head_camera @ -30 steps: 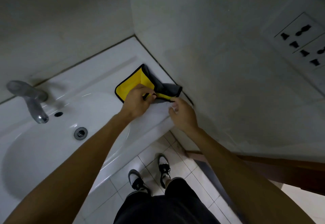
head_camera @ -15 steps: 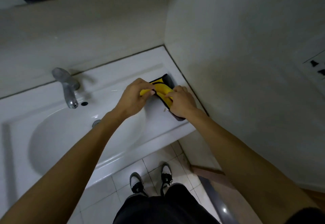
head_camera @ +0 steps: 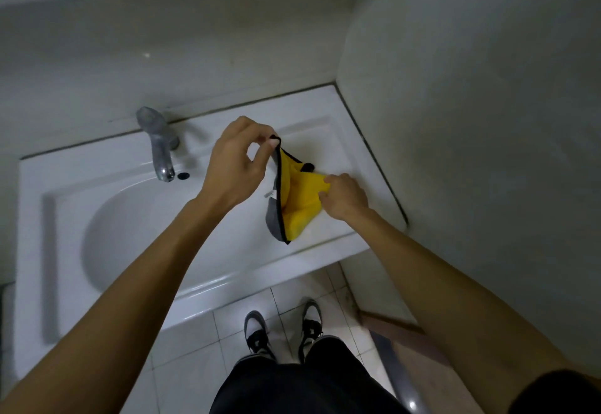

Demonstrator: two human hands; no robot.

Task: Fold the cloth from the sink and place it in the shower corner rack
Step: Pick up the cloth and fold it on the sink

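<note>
Over one sink (head_camera: 136, 286): one cloth (head_camera: 300, 200); two hands.

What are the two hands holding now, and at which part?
The cloth: left hand pinches its top corner, right hand grips the yellow side edge.

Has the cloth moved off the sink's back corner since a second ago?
Yes. The cloth has come forward from the wall corner, lifted by the left hand, now over the sink ledge's front.

Dim, flat light; wide-angle bending at the edges (slight motion blur); faint glare on the sink (head_camera: 201, 286).
</note>
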